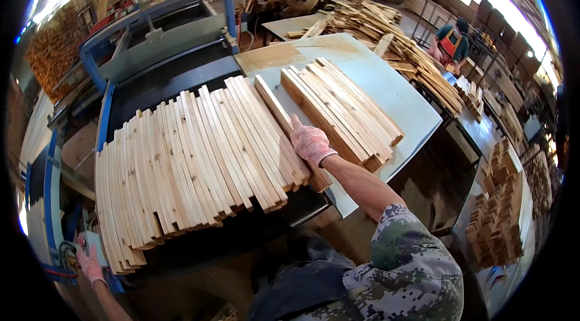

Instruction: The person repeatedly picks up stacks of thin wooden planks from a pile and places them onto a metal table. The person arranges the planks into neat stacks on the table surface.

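My right hand [311, 141], in a pink-and-white knit glove, is closed over a single wooden strip [275, 103]. That strip lies on edge at the right end of a wide row of pale wooden strips [193, 152], laid side by side on a dark conveyor bed [211, 69]. At the lower left my left hand [90, 265], gloved alike, reaches to a small light control box [92, 243] with a red button. Its fingers look spread against the box, holding nothing. To the right of my right hand, a stacked batch of strips [344, 112] sits on a pale blue tabletop [396, 88].
A blue-framed machine [160, 34] stands behind the conveyor. Loose boards [386, 37] are heaped beyond the tabletop. A co-worker [452, 46] in an orange apron stands at the far right. Stacked wood blocks [496, 212] lie on a bench at right.
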`<state>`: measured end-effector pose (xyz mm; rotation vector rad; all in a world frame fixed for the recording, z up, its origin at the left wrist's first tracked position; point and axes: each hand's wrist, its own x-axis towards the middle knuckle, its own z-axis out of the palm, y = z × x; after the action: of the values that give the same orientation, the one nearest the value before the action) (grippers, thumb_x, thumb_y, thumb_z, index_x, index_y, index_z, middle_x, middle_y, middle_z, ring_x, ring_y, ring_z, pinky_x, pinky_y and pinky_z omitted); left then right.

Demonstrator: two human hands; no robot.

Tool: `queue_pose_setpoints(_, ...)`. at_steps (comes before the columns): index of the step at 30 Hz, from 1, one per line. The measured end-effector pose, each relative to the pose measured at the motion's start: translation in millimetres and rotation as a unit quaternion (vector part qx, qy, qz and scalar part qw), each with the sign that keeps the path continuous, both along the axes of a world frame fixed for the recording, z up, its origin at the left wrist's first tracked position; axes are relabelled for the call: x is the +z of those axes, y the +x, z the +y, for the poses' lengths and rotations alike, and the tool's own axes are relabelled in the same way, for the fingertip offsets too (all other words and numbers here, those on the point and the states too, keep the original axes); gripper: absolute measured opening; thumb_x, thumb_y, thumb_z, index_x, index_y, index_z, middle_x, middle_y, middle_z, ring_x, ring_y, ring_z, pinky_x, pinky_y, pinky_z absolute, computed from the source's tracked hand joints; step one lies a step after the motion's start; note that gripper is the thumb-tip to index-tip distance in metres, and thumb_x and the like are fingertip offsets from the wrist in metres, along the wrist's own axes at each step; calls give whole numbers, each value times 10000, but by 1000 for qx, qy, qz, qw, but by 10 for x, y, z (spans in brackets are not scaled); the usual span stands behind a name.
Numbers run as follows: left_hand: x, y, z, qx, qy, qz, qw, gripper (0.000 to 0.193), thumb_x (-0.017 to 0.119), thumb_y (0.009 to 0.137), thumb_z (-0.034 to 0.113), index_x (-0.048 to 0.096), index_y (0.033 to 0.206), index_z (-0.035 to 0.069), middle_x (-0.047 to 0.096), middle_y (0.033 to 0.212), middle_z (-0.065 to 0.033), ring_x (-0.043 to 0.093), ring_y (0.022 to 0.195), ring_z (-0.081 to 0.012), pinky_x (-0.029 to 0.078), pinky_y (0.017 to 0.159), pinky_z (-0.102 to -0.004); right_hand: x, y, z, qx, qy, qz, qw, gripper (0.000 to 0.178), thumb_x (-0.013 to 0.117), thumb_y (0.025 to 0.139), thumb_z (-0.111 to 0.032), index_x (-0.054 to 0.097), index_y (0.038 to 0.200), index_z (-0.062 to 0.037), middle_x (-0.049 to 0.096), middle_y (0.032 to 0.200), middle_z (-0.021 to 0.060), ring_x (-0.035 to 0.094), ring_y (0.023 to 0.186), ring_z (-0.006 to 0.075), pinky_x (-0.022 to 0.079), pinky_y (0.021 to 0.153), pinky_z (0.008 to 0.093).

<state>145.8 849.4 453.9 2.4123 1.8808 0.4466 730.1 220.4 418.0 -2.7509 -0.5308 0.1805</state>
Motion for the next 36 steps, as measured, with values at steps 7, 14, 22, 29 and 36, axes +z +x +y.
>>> queue_pose_setpoints(7,-364,850,-1706,-215,-40,-366,905,609,588,1071,212,387,1603,-4,459,1608,-186,445,1472,-291,343,1224,-401,78,293,-283,-20,-89,-144,985,549,506,1011,-138,411,1547,-67,750,1083,196,751,971,367,600,818,500)
queue_pose_setpoints(14,-777,1962,-3678,-339,-307,-541,706,515,597,1061,249,536,1484,-37,614,1456,-180,594,1356,-282,462,1180,-407,-479,452,-664,-24,-106,-218,970,533,559,963,-128,497,1488,-66,695,1160,197,690,1080,361,574,899,467)
queue_pose_setpoints(22,-1039,2698,-4331,-396,-489,-479,612,514,681,944,10,570,1438,-81,640,1419,-184,627,1313,-267,466,1142,-371,-49,103,-619,-28,16,-115,993,722,660,948,-348,419,1569,-70,621,1351,201,590,1268,374,473,1082,472)
queue_pose_setpoints(29,-962,3662,-4592,-524,-476,-387,591,762,686,944,127,337,1589,-80,422,1627,-237,357,1547,-296,201,1279,-401,-183,578,-1403,-129,109,-175,970,802,637,955,-443,373,1599,-45,554,1487,227,517,1378,391,394,1170,489)
queue_pose_setpoints(36,-1353,4843,-4578,-541,-407,-342,652,809,540,1070,217,57,1675,-16,172,1739,-209,175,1610,-307,139,1288,-384,-175,1458,-1423,-213,129,72,966,814,585,982,-567,377,1597,-76,540,1530,198,547,1383,370,452,1132,499)
